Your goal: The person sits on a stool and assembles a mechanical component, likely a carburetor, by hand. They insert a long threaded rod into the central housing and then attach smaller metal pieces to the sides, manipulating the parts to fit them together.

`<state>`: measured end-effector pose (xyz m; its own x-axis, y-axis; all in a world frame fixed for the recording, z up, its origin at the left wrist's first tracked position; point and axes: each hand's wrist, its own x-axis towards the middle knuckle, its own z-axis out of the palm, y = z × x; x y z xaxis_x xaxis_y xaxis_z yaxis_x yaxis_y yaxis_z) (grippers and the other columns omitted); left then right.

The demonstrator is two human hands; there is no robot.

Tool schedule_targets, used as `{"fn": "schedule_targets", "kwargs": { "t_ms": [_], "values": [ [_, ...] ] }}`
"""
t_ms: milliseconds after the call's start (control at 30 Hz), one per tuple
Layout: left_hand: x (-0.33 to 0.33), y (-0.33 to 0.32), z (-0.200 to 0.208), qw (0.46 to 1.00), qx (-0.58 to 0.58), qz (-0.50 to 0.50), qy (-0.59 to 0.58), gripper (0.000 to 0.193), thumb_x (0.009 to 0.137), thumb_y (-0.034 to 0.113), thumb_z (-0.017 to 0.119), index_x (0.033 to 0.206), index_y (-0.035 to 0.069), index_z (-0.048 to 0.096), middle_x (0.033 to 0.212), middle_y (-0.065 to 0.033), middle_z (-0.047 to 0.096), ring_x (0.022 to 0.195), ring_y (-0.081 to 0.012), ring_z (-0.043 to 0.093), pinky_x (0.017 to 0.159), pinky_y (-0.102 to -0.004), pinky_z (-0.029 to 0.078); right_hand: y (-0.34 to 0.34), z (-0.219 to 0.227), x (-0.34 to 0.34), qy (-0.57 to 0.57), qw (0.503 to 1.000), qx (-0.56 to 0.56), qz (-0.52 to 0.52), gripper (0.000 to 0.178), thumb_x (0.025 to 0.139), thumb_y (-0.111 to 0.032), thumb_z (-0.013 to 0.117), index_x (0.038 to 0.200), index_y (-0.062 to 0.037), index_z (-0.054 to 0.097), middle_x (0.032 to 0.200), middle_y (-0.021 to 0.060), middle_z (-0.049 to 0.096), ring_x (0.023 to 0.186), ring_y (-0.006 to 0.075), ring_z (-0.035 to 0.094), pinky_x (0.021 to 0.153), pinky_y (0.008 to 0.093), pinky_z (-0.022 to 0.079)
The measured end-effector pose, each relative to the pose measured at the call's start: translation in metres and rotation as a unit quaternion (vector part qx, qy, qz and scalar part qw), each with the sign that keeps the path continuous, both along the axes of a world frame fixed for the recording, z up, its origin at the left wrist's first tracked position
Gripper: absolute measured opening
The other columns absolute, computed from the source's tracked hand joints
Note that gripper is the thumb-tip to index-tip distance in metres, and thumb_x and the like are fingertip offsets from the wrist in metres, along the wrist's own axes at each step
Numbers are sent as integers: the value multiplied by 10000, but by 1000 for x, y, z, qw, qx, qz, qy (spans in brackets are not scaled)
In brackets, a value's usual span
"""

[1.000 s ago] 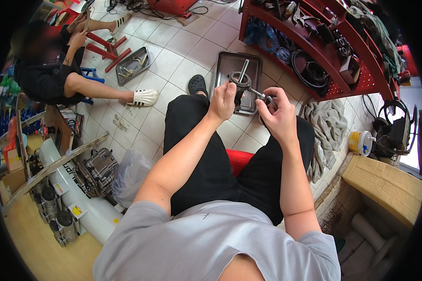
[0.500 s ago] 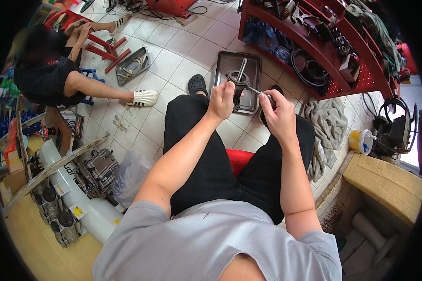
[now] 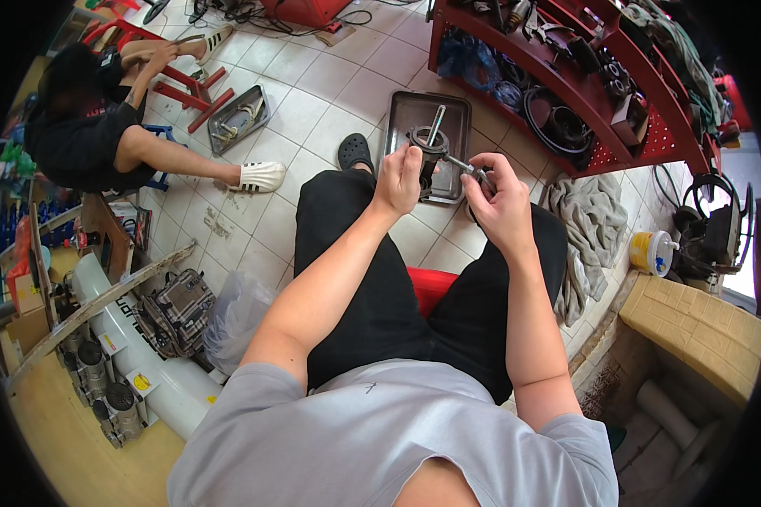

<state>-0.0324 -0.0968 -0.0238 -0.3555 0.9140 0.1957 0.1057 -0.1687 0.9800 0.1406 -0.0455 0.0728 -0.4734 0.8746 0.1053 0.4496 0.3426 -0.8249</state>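
My left hand (image 3: 399, 179) is closed around a dark, ring-topped metal part (image 3: 429, 144), held over a shallow grey metal tray (image 3: 395, 118) on the floor. A bright metal rod (image 3: 436, 123) stands tilted out of the part's top. From its right side a slim metal-shafted tool (image 3: 458, 162) runs to my right hand (image 3: 500, 196), whose thumb and fingers close on the far end. The fingers partly hide that end, so the tool's exact kind cannot be made out. My left fingers cover the lower part of the metal piece.
A red shelf (image 3: 516, 59) loaded with metal parts stands ahead on the right. Grey cloths (image 3: 588, 224) lie beside my right leg, near a yellow-and-white tub (image 3: 652, 253). At left, another person (image 3: 84, 127) sits near a second tray (image 3: 241, 118). A white cylinder (image 3: 156, 363) lies closer.
My right hand's fingers have lifted and shifted their grip on the tool, showing more of its end. My left hand and the metal part stay in place.
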Motion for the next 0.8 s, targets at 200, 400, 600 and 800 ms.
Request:
{"fn": "schedule_targets", "kwargs": {
  "t_ms": [200, 400, 600, 800],
  "values": [
    [1, 0, 6, 1000, 4, 0, 4, 550, 1056, 408, 296, 1022, -33, 622, 830, -92, 681, 747, -155, 680, 679, -280, 544, 3, -8, 3, 0, 1000, -7, -3, 223, 857, -189, 706, 1006, -43, 626, 538, 47, 464, 453, 153, 436, 473, 304, 360],
    [1, 0, 8, 1000, 3, 2, 20, 549, 1055, 405, 296, 1018, -30, 628, 809, -92, 685, 738, -153, 676, 677, -279, 540, 2, -7, 2, 3, 1000, -8, -6, 229, 855, -209, 710, 995, -46, 631, 535, 34, 445, 453, 140, 420, 474, 296, 356],
    [1, 0, 7, 1000, -3, 5, 9, 557, 1053, 415, 298, 1008, -29, 631, 799, -98, 689, 734, -153, 676, 680, -284, 539, 1, 1, 2, -2, 1000, -17, -8, 222, 865, -222, 706, 976, -41, 643, 533, 44, 469, 455, 149, 449, 475, 304, 366],
    [2, 1, 8, 1000, -4, 6, 11, 562, 1052, 428, 297, 1012, -27, 625, 789, -98, 695, 732, -152, 676, 675, -277, 539, 3, -7, 1, -6, 1000, -6, -7, 237, 870, -233, 707, 982, -39, 630, 542, 60, 498, 465, 169, 492, 482, 315, 389]
  ]
}}
